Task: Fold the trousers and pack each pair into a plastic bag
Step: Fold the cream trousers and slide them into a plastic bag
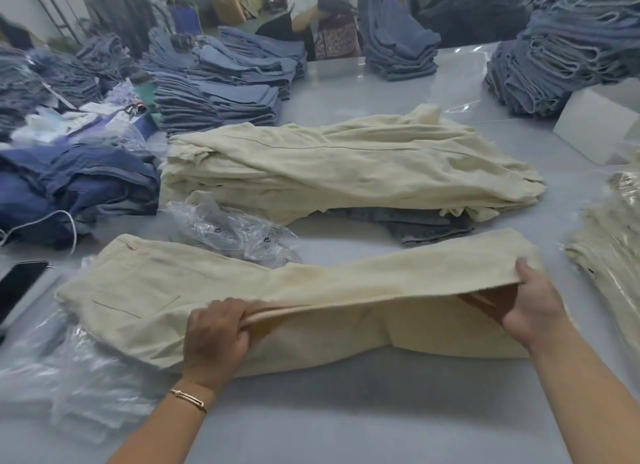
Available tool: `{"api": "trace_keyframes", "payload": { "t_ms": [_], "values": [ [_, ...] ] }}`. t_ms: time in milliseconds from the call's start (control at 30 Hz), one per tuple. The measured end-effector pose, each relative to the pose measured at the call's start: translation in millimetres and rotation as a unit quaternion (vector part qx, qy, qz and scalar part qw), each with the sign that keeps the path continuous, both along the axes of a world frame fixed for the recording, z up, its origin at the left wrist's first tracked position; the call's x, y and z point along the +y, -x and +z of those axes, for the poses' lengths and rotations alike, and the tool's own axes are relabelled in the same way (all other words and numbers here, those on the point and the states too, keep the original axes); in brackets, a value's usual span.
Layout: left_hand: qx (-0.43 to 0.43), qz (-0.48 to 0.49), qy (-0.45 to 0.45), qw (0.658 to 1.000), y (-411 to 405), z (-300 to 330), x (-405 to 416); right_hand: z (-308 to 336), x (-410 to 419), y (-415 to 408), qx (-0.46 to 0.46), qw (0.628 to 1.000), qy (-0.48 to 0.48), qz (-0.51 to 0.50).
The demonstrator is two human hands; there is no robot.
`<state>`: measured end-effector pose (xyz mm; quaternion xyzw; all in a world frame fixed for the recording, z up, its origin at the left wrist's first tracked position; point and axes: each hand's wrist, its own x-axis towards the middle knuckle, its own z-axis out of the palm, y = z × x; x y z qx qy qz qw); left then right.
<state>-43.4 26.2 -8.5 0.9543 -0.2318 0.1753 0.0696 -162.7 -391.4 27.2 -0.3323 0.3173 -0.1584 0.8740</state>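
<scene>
With the cream trousers [214, 290] lying lengthwise on the table [346, 422], the left hand [216, 335] and right hand [533, 307], fingers clamped on the upper leg's edge, should keep it taut and lay seam on seam.

Bare tabletop [346, 418] lies open at 6 o'clock, with a narrow strip between the cream trousers [294, 311] and the cream stack [346, 169] at 12. Plastic bags [69, 377] crowd 8 o'clock, bagged trousers [613, 241] block 3, a phone [19, 283] lies at 9.
</scene>
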Motion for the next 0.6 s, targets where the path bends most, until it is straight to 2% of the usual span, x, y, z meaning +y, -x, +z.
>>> {"api": "trace_keyframes", "payload": {
  "t_ms": [67,100,167,233,267,300,333,433,467,500,533,600],
  "values": [
    [0.049,0.022,-0.022,0.998,5,-6,23,-2,-2,17,-0.076,0.996,-0.018,0.040],
    [0.063,0.035,-0.018,0.997,5,-7,36,-2,-4,29,-0.064,0.997,-0.017,0.029],
    [0.047,0.059,0.013,0.997,-3,-3,61,-4,-9,48,-0.127,0.990,-0.048,0.031],
    [0.003,0.074,0.053,0.996,-11,7,78,-5,-2,53,-0.140,0.985,-0.097,0.031],
    [-0.013,0.079,0.069,0.994,-13,10,83,-9,11,46,-0.151,0.985,-0.086,0.016],
    [-0.018,0.080,0.078,0.994,-13,12,86,-15,14,45,-0.075,0.994,-0.070,-0.021],
    [-0.009,0.071,0.076,0.995,-9,8,90,-22,22,42,-0.049,0.995,-0.090,0.003],
    [0.079,-0.004,0.024,0.997,9,-19,100,-37,45,44,-0.010,0.999,-0.031,0.041],
    [0.109,-0.016,0.017,0.994,13,-26,104,-40,46,43,0.047,0.998,0.024,0.031],
    [0.129,-0.017,0.024,0.991,14,-30,107,-43,49,41,0.102,0.994,0.035,0.026],
    [0.137,-0.013,0.037,0.990,12,-30,108,-45,54,39,0.161,0.983,0.086,-0.009],
    [0.130,-0.022,0.051,0.990,9,-25,107,-48,63,39,0.184,0.976,0.102,-0.062]
  ]
}}
